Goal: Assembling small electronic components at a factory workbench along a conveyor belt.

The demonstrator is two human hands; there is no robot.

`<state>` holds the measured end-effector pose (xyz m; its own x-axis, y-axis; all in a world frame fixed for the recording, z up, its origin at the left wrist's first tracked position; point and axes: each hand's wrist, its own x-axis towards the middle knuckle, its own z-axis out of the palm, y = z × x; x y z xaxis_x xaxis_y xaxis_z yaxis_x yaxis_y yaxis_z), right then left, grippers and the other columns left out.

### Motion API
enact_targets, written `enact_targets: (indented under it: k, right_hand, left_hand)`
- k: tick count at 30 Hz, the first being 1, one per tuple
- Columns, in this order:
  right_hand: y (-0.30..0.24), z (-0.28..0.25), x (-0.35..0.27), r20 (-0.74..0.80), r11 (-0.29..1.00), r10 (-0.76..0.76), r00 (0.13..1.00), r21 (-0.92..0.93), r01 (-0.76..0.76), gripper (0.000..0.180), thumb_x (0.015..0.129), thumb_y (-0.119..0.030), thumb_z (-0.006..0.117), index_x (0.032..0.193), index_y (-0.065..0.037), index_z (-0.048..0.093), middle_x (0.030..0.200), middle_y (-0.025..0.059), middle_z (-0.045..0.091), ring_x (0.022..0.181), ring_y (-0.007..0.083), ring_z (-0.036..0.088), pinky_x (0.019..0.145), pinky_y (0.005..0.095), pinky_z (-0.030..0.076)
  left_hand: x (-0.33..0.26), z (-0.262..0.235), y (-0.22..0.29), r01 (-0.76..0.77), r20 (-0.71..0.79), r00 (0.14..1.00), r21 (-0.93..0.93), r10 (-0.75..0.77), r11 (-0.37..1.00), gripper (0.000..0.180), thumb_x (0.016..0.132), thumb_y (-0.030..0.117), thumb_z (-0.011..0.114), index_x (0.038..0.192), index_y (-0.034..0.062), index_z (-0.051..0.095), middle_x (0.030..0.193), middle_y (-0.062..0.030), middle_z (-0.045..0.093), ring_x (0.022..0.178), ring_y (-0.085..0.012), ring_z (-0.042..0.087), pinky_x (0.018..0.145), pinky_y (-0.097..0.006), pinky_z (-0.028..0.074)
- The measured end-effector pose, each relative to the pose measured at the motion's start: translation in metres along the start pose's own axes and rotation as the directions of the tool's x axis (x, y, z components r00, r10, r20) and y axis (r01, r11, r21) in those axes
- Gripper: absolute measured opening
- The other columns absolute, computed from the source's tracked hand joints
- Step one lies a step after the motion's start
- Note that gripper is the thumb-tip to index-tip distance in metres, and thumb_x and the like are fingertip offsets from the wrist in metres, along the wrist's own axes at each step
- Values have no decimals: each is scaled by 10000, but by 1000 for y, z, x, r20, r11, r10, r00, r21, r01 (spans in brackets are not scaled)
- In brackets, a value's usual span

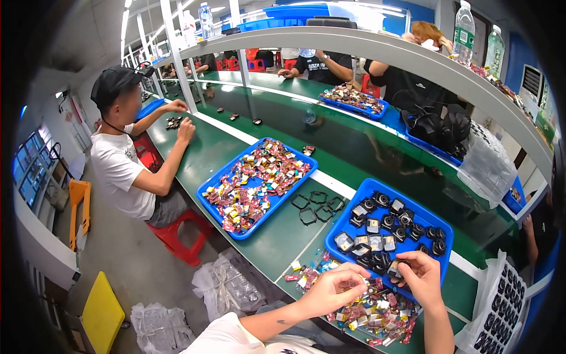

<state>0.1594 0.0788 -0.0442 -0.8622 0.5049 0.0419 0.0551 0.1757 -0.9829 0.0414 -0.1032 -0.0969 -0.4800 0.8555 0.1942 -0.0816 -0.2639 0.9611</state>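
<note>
My right hand (423, 277) pinches a small black camera housing (394, 270) between thumb and fingers, over the near edge of a blue tray (331, 239). To its left, my left hand (336, 290) is curled with thumb and fingertips close together; whether something small sits between them is too fine to see. Several black camera units (404, 218) with round lenses lie in the blue tray, some showing pale backs. Below both hands spreads a heap of small red, white and yellow parts (377, 318), partly hidden by my left hand.
Left of my tray lie several black frames (318, 206) and a second blue tray (203, 192) full of small parts. A dark conveyor belt (354, 150) runs behind. A co-worker (127, 147) sits at left on a red stool (183, 236). A tray of black pieces (501, 307) stands at right.
</note>
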Motion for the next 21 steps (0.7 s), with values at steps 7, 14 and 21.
enact_targets:
  k: [7,14,21]
  right_hand:
    - [0,5,-7,90,999,26,996,22,-28,233,854,18,568,1086,35,579,949,110,641,775,132,644,624,222,538]
    - [0,11,-13,183,988,41,982,136,-66,326,859,11,577,1181,39,530,1025,108,624,882,136,624,745,254,543]
    - [-8,14,-14,217,979,6,976,197,-50,323,840,26,594,1157,59,541,1093,122,588,934,153,609,770,261,543]
  left_hand:
    - [-3,0,-3,-38,26,999,57,37,998,80,869,44,591,888,-31,614,1146,-135,508,919,-126,554,669,-222,540]
    - [2,5,17,-40,-94,995,47,45,998,74,857,46,611,875,-24,631,1207,-118,502,876,-98,591,721,-219,510]
    - [16,18,36,-105,-184,973,196,142,975,47,814,5,645,840,-33,653,1178,-140,545,827,-82,600,651,-192,491]
